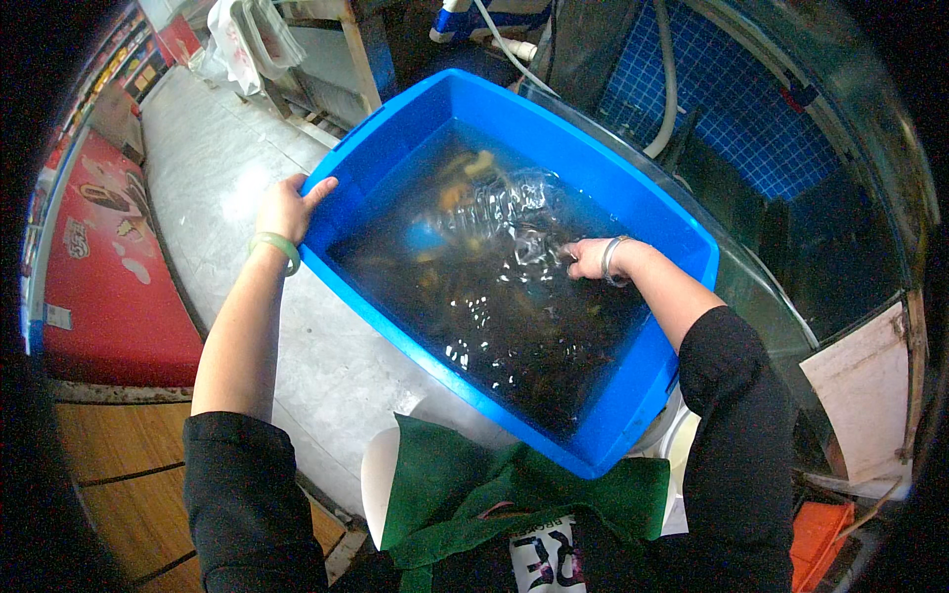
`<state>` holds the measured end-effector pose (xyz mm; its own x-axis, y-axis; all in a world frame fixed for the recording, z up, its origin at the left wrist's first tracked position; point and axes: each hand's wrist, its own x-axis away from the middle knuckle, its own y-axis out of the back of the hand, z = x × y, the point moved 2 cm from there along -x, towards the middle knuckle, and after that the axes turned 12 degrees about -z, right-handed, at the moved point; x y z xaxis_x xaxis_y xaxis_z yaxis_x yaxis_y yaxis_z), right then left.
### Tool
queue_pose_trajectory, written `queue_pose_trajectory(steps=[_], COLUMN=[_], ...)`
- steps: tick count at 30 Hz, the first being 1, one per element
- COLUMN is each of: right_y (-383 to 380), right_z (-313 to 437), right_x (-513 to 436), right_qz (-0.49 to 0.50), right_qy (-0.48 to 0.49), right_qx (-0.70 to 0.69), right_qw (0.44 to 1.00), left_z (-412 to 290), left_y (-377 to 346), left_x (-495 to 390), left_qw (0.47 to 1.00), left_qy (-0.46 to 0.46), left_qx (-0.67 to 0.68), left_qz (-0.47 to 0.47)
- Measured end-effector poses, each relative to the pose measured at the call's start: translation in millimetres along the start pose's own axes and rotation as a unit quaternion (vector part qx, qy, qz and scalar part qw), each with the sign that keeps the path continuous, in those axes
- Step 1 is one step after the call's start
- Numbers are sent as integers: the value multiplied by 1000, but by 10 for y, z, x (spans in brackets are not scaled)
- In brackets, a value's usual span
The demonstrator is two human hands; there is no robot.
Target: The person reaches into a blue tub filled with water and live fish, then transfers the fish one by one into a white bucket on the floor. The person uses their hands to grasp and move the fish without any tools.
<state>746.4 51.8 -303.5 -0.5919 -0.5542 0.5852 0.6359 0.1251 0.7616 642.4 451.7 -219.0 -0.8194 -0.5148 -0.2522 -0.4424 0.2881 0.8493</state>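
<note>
A blue plastic tub (385,315), partly filled with dark, rippling water (482,296), stands tilted across the view before me. My left hand (293,207) grips its left rim, thumb over the edge, with a pale green bangle on the wrist. The fingertips of my right hand (589,259) dip into the water near the tub's right side; a silver bracelet circles that wrist. Whether those fingers hold anything under the surface I cannot tell. Blurred yellowish and brown shapes (456,196) and a blue patch (424,234) show through the water.
At the right is a glass-sided tank (756,244) with a blue grid and a pale hose (667,89). A red freezer chest (111,282) stands at the left on grey floor. White plastic bags (248,41) hang at upper left; an orange crate (819,537) lies lower right.
</note>
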Motion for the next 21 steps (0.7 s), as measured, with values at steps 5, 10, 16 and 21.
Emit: queue_pose_trajectory(steps=[5,10,16,21], right_y=[228,110,-15,-98], right_z=[37,245,418,563], right_x=[-30,-10,117,267], right_qz=[-293,-415,-331,-276], right_qy=[-156,-51,-57,-42], right_qx=[-57,-180,-83,-79], right_qw=[941,890,938,957], left_z=[5,16,15,26], left_y=[5,-8,-15,-24], left_x=[3,-18,-16,-32], left_qw=[1000,1000,1000,1000], left_qy=[-2,4,7,8], left_qx=[3,0,2,-11], left_qz=[1,8,2,9])
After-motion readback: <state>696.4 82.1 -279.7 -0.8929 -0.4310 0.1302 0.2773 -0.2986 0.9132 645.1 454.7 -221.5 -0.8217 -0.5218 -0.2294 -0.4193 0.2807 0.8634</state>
